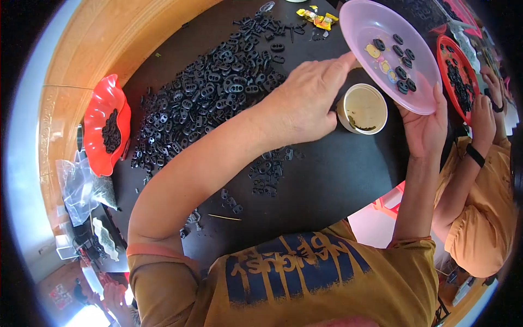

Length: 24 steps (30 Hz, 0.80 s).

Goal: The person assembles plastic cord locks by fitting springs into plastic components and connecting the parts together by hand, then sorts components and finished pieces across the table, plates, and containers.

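A shallow pink plastic plate (pixel 370 27) with a cartoon print is tilted at the upper right. Several black oval pieces (pixel 401 72) with holes lie on it. My right hand (pixel 425 131) grips its near right rim, the thumb on top and the other fingers mostly underneath. At the left rim is my left hand (pixel 310 98), its fingers closed at the edge and the fingertips hidden; its thumb points down, off the plate. Just below the plate stands a round pale tub (pixel 366 103) with a little dark matter at the bottom. My left forearm crosses a large heap of black two-holed plastic pieces (pixel 212 87).
On the left a red wavy-rimmed bowl (pixel 94 128) holds small black pieces, near a clear plastic bag (pixel 73 188). A yellow wrapper (pixel 318 19) lies at the back of the dark table (pixel 321 182). At right, a co-worker's hands (pixel 482 117) are by a red tray (pixel 444 41).
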Each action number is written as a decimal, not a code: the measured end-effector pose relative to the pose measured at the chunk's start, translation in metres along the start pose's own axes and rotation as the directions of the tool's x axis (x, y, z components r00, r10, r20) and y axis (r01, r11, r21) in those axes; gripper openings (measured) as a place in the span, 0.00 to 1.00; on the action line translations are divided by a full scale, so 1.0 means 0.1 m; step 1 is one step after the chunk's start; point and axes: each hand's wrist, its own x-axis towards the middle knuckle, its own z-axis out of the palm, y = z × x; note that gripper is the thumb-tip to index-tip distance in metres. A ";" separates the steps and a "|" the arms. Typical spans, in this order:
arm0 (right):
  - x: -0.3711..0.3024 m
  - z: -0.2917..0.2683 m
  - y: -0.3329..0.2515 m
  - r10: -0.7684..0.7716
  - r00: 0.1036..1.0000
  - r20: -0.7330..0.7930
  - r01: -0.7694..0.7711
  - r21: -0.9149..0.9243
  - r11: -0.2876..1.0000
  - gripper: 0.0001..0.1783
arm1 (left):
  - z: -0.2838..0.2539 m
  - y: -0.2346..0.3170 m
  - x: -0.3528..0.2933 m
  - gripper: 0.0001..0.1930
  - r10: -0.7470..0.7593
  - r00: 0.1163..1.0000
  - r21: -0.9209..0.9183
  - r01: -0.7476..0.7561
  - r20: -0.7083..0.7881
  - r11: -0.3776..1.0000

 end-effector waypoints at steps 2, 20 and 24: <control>0.02 -0.04 -0.04 0.003 1.000 0.014 -0.003 -0.009 1.000 0.20 | -0.02 0.04 -0.03 0.40 0.002 0.997 -0.059 0.003 0.076 0.998; -0.05 -0.11 -0.13 0.174 0.985 0.006 -0.167 -0.238 0.957 0.23 | -0.90 -0.60 -0.03 0.12 -0.069 0.997 0.274 0.057 0.034 0.960; -0.05 -0.07 -0.18 0.091 0.993 -0.073 -0.116 -0.498 0.859 0.21 | -1.21 -0.92 0.16 0.39 -0.469 0.857 0.451 0.340 0.214 0.825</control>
